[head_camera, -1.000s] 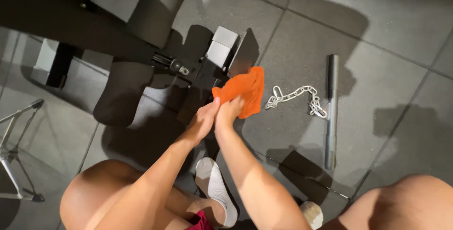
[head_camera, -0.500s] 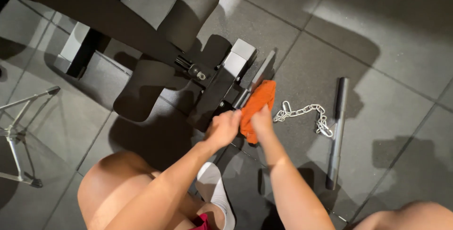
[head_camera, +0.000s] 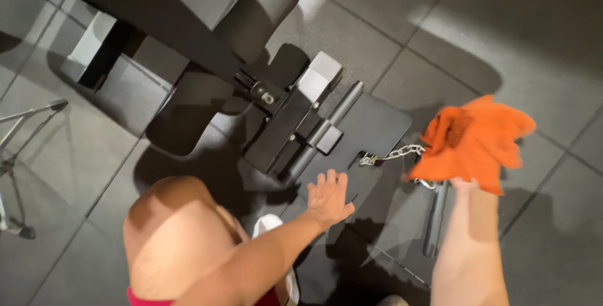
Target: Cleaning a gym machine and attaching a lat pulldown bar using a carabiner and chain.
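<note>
Now the orange cloth (head_camera: 475, 139) is up and away from the machine, bunched in the person's right hand (head_camera: 463, 184) and held out over the dark rubber floor (head_camera: 540, 36).

Half a second ago both hands met at the cloth beside the black footplate (head_camera: 377, 127); since then the right arm has swung out to the side, the cloth flaring loose above the steel chain (head_camera: 394, 153) and the short metal bar (head_camera: 433, 218), which lie where they were. The left hand (head_camera: 328, 196) has let go: it holds nothing, fingers spread flat, hovering just over the near edge of the footplate. By my judgement the wiping there has paused. Count: one cloth, one chain, one bar, one footplate, two foam roller pads (head_camera: 260, 11), one white sock (head_camera: 269, 224).
</note>
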